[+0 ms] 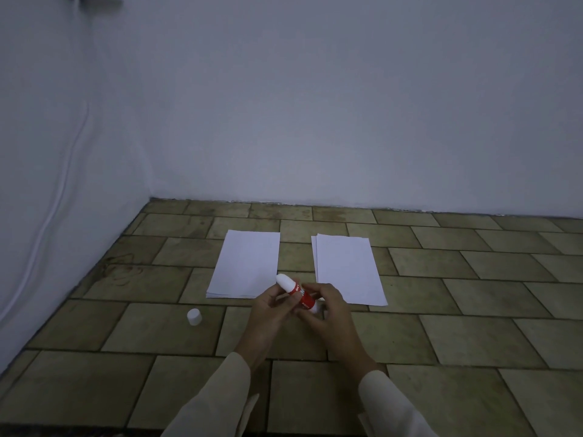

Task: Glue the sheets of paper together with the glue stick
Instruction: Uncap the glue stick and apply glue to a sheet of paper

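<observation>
Fingers (295, 299) of both our hands clamp the glue stick (298, 291), left hand (273, 305) at its middle, right hand (328, 305) at its base, white tip aimed at ten o'clock. Its cap (194, 316) lies on the floor (441, 294) at nine o'clock. Two paper stacks (246, 263) (347, 266) lie at twelve.

left stack (245, 265) laid on floor (441, 310), near wall (315, 121) | right stack (347, 269) laid beside it, apart | glue stick (298, 293) held above floor between stacks at their near ends, left hand (271, 307) and right hand (328, 307) either side | cap (194, 316) set on floor, left of hands, before left stack
</observation>
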